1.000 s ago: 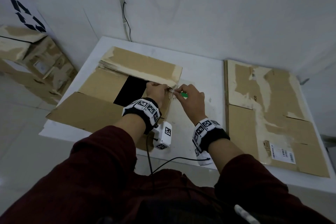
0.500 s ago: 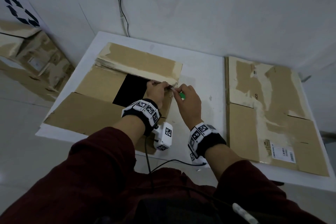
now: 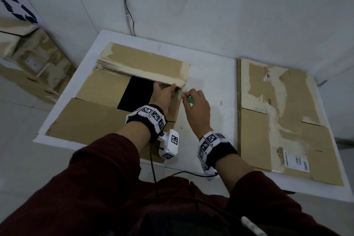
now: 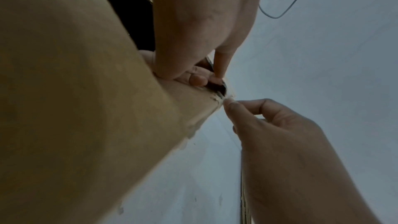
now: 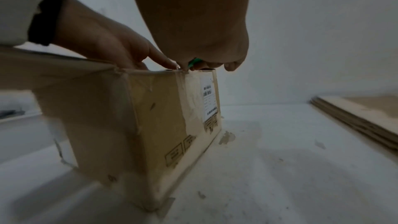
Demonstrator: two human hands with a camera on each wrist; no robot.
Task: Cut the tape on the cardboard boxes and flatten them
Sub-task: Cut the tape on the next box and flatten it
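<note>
An open cardboard box (image 3: 107, 90) stands on the left of the white table (image 3: 210, 74) with its flaps spread out. My left hand (image 3: 173, 88) grips the box's right rim near the far right corner, thumb outside and fingers curled over the edge (image 4: 198, 79). My right hand (image 3: 184, 96) pinches a green cutter (image 3: 190, 100) right at that corner; its green handle (image 5: 194, 62) shows under the palm in the right wrist view. Pale tape (image 5: 189, 91) runs down the box's end wall beside a white label (image 5: 210, 96). The blade tip is hidden by my fingers.
A flattened cardboard box (image 3: 277, 117) lies on the right side of the table, its edge (image 5: 355, 113) seen low in the right wrist view. More cardboard boxes (image 3: 28, 59) are stacked on the floor at the left. A cable (image 3: 128, 11) hangs down the wall behind.
Both hands stay at the box's far right corner. The right hand has edged slightly closer to the corner with the cutter; the box has not moved.
</note>
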